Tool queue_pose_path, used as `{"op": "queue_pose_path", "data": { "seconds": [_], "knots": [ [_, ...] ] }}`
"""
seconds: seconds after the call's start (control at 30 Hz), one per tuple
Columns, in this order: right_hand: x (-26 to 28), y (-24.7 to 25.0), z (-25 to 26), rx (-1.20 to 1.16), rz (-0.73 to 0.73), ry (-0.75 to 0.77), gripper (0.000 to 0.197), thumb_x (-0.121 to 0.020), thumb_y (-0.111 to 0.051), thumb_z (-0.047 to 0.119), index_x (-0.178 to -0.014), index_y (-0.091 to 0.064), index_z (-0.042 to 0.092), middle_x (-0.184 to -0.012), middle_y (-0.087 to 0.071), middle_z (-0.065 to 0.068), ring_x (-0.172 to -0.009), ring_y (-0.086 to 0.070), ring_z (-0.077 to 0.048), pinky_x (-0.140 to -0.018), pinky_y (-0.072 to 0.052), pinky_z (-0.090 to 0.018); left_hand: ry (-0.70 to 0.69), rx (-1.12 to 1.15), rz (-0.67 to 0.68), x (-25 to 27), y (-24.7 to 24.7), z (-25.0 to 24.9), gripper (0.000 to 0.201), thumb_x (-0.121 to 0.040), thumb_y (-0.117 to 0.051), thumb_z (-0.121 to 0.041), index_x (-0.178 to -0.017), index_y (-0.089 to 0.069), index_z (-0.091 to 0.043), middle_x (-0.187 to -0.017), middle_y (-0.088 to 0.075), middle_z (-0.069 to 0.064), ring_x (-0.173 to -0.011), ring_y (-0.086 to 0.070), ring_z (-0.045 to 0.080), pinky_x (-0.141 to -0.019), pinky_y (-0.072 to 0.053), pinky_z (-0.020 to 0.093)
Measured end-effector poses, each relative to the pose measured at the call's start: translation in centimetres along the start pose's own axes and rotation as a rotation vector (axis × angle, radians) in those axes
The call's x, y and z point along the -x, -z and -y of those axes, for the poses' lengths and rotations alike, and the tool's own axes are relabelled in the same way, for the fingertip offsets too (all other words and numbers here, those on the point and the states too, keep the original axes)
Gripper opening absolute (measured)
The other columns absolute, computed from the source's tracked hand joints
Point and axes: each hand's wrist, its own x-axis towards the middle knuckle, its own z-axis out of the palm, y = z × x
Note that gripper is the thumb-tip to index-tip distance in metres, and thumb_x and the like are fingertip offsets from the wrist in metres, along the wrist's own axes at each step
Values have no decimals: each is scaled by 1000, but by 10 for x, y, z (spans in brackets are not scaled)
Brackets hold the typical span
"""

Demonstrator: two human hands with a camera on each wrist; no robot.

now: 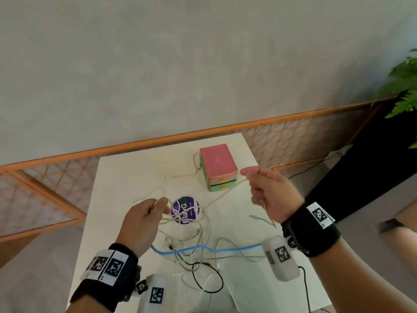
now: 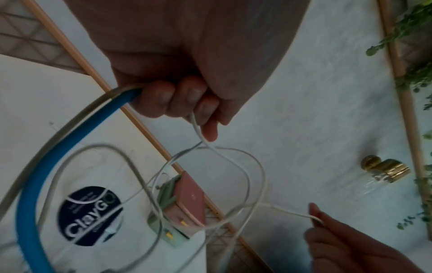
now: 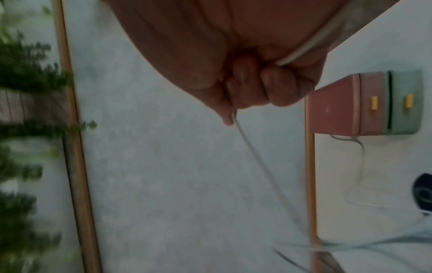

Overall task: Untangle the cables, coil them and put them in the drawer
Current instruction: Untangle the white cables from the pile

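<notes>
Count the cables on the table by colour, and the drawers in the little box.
Blue cable: 1
Black cable: 1
White cables: at least 2, too tangled to separate
Drawers: 2, one pink, one green
Total: at least 6

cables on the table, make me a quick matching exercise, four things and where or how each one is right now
Things:
1. white cable
2. blue cable
3. drawer box
4. round sticker

States:
A. lying across the near part of the table
B. stretched between left hand and right hand
C. under looped cables
D. both drawers closed

Pairs: 1-B, 2-A, 3-D, 4-C
</notes>
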Motion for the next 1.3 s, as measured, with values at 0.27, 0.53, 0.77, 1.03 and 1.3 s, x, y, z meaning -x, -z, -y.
{"op": "queue_pose_path", "data": {
  "seconds": [0.27, 0.53, 0.77, 1.03, 1.3],
  "knots": [
    [-15, 44, 22, -538, -185, -155, 25, -105, -43, 15, -123, -61, 14, -66, -38, 5, -48, -32, -7, -43, -28, -20, 118, -83, -54, -2, 11, 31, 38, -106, -56, -28, -75, -73, -14, -79, -73, 7, -84, -67, 27, -68, -43, 32],
    [-8, 22, 19, -732, 7, -273, 16, -97, -49, 12, -83, -57, 13, -70, -35, 6, -49, -31, -7, -40, -26, -19, 42, -141, 73, 9, 1, 10, 55, -96, -59, -57, -136, -65, -19, -119, -75, -3, -103, -64, 14, -93, -44, 27],
    [11, -41, 0, -779, 269, -310, 7, -70, -53, 11, -73, -50, 16, -62, -18, 8, -48, -14, -10, -37, -21, -24, -235, -39, 395, 47, -42, -46, 44, -89, -76, -53, -129, -65, -39, -105, -73, -31, -86, -65, -10, -83, -49, 13],
    [8, -58, -12, -955, 229, -231, 13, -76, -37, 14, -71, -49, 16, -57, -22, 7, -48, -13, -9, -42, -13, -21, -242, 133, 683, 63, -67, -40, 32, -89, -65, -68, -105, -72, -42, -71, -59, -4, -59, -38, 21, -60, -39, 34],
    [10, -61, -24, -165, 102, -181, 30, -100, -53, 30, -116, -57, 5, -99, -73, -21, -92, -74, -40, -86, -56, -47, -492, -59, 309, 39, -54, -34, 38, -101, -54, -51, -84, -71, -22, -79, -53, -10, -82, -58, 14, -77, -47, 26]
  ]
}}
